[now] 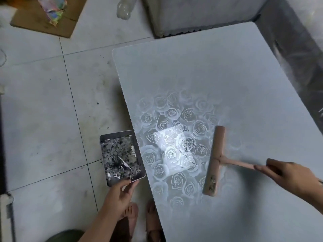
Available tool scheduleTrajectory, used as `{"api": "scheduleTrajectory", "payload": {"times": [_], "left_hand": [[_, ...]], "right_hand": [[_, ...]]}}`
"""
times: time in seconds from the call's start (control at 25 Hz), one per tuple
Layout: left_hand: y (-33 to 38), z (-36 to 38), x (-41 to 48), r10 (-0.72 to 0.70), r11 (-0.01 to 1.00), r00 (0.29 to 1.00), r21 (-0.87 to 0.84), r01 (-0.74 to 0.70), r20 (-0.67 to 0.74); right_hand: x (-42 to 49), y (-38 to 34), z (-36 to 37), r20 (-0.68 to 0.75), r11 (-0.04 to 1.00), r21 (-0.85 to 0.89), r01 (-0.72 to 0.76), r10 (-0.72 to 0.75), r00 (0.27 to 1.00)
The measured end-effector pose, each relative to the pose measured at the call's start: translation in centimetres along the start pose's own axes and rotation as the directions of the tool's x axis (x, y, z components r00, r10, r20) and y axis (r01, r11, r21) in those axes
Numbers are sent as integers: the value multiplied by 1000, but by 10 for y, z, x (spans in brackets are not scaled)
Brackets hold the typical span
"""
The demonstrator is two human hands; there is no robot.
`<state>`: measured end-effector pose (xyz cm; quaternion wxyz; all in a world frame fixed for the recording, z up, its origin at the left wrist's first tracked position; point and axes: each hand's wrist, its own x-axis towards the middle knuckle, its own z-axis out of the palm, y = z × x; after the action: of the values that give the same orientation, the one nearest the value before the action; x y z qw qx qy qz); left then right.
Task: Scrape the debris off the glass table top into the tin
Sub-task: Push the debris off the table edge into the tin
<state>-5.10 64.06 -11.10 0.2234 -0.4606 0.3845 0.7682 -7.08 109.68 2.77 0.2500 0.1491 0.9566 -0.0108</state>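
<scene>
Right hand (293, 177), grip clamping pink squeegee (214, 161) handle, blade resting on rose-patterned glass bench (192, 67); left hand (118, 194) gripping debris-speckled tin (115, 135) just beside bench's left edge.

Rose-etched glass table top (209, 67), tin (102, 151) of dark debris (120, 154) beside its edge, apparently touching

No readable text, label, brand, number or sign shows on anything here
</scene>
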Motion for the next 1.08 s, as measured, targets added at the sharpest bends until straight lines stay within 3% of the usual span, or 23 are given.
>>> {"api": "scheduleTrajectory", "payload": {"times": [0.08,0.16,0.28,0.4,0.48,0.64,0.76,0.96,1.08], "left_hand": [[-2,13,5,-119,951,986,-298,80,-113],[2,25,6,-178,896,973,-432,99,-147],[3,30,0,-161,910,974,-406,84,-159],[3,33,-4,-151,923,976,-377,81,-158],[1,33,-3,-148,928,976,-364,82,-157],[-1,33,0,-100,938,983,-344,42,-153],[0,34,0,-82,930,985,-367,21,-152],[2,34,2,-99,929,986,-367,44,-132],[2,33,3,-90,931,985,-363,30,-150]], "right_hand": [[21,-33,10,24,989,20,146,-146,989],[36,-72,18,-4,955,25,297,-297,955],[56,-69,0,-147,921,-61,385,-390,909],[58,-15,-37,-91,949,-88,303,-310,946],[54,-7,-34,-118,936,-111,333,-345,931],[55,-106,6,-161,808,-158,567,-588,793],[65,-136,-8,-232,752,-229,618,-659,716],[62,-71,-47,-151,827,-299,476,-534,832],[65,-113,-35,-104,812,-265,520,-560,822]]}}
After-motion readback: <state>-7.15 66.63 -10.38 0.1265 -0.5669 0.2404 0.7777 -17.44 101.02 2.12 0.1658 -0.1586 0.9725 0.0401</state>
